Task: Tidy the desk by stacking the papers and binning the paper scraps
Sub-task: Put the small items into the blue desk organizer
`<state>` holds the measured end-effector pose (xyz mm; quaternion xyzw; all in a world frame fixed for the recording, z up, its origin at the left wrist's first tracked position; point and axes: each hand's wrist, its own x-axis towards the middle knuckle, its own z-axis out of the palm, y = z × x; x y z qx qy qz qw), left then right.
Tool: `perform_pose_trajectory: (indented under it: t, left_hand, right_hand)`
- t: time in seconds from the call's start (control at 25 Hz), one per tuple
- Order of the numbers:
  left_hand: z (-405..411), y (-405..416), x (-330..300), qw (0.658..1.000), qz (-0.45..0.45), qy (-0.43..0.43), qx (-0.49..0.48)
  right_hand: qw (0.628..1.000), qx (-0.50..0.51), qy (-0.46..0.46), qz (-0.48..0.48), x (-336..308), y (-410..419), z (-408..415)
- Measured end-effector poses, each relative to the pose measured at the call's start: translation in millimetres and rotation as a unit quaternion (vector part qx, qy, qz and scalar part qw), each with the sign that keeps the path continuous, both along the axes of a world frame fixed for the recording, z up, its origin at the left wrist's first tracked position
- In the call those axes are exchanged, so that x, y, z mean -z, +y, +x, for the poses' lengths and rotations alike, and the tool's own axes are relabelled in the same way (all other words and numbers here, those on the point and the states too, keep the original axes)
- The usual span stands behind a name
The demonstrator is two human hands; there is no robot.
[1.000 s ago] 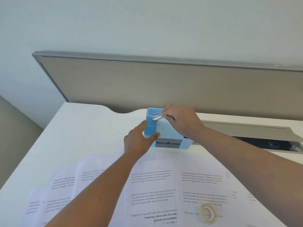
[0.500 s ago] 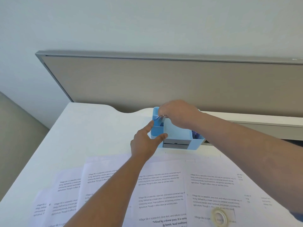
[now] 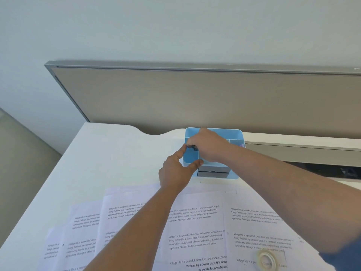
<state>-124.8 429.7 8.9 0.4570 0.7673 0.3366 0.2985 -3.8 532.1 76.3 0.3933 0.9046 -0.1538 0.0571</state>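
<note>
Head view: one camera, looking down over both forearms.
Organiser (image 3: 237, 133): light blue, with compartments, at the back of the tabletop (image 3: 121, 153), against the divider panel (image 3: 195, 98).
Left hand (image 3: 176, 174): thumb and fingers spread around the organiser's near-left corner, bracing it; the grip wraps the corner wall.
Right hand (image 3: 210, 148): over the left compartment, fingers curled on a small dark item (image 3: 192, 147); too small to identify.
Papers (image 3: 197, 227): printed sheets fanned and overlapping across the near tabletop, not yet stacked.
Tape roll (image 3: 267, 261): clear, lying on the right-hand sheet.
Scraps, bin: none visible.
Step judged: putting a small item into the organiser, ahead of the stacking.
Doing it well: hold the corner steady so the organiser does not slide; lower the item fully inside the compartment before letting go; lift the tape off before gathering the sheets.
</note>
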Motion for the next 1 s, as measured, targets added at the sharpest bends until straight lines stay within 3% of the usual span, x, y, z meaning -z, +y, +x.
perform_pose_trajectory:
  t: [0.16,0.44,0.6,0.72,0.84,1.0]
  left_hand:
    - [0.9,-0.9,-2.0,1.000,-0.011,0.008,0.004]
    - [6.5,-1.9,-12.6,0.998,-0.037,0.037,0.017]
    - [18.8,-3.6,-31.3,0.989,-0.054,0.132,0.029]
    - [40.3,-28.9,-35.0,0.978,0.053,0.198,0.049]
    - [75.3,-72.0,-21.8,0.978,0.092,0.134,0.132]
    - [116.2,-128.5,9.2,0.957,-0.038,0.039,0.283]
  right_hand:
    - [0.999,0.021,0.031,0.007,2.9,-7.2,9.2]
    - [0.961,0.110,0.248,0.049,9.6,-73.4,73.7]
    - [0.964,0.156,0.217,0.007,29.6,-124.5,125.5]
    - [0.964,0.178,0.194,-0.048,50.2,-163.3,164.1]
    - [0.957,0.213,0.172,-0.095,65.4,-196.0,196.5]
    - [0.944,0.268,0.150,-0.121,80.2,-230.1,223.9]
